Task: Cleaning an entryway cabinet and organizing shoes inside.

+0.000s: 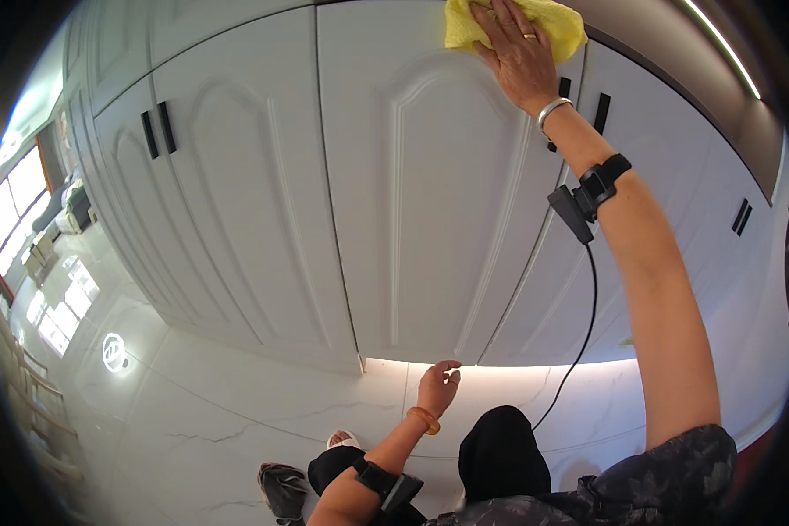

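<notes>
My right hand (519,63) presses a yellow cloth (565,28) against the top edge of a white cabinet door (438,202). The fingers lie over the cloth, with a ring on one and a silver bangle at the wrist. Low down, my left hand (437,388) is beside the bottom edge of the same door, its fingers loosely bent and apart with nothing seen in them. Whether its fingertips touch the door I cannot tell. An orange bangle (424,421) circles that wrist.
Black handles (602,113) stick out from the neighbouring doors. A cable (593,298) hangs from the black device (579,203) on my right forearm. Under the cabinets a light strip glows over the marble-look floor (228,394). Grey fabric (282,493) lies near my foot; chairs (39,386) stand far left.
</notes>
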A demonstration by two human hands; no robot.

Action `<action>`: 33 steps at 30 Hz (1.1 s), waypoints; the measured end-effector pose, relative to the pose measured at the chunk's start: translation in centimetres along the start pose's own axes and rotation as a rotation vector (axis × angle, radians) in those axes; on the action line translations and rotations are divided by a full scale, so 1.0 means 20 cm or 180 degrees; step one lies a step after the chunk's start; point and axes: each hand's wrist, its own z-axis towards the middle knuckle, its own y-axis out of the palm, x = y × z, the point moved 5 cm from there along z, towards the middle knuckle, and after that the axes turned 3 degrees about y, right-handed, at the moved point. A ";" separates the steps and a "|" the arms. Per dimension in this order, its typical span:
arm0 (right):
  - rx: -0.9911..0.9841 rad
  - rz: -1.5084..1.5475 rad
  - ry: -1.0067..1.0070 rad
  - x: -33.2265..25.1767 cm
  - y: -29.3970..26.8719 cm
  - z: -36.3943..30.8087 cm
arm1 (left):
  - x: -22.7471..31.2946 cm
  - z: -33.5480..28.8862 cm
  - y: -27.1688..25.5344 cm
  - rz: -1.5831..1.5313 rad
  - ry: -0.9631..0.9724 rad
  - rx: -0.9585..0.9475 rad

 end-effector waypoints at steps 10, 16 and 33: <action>-0.1860 0.1264 0.0420 -0.55 -0.02 -1.20 | 0.00 -0.02 -0.03 -0.0069 0.0075 0.0017; -0.1316 0.1263 0.0137 -0.34 0.13 -0.86 | 0.09 0.00 -0.06 -0.0049 0.0226 0.0087; -0.2566 0.1317 -0.0417 -1.30 0.40 -1.17 | 0.05 0.02 -0.20 -0.0886 -0.0451 0.0438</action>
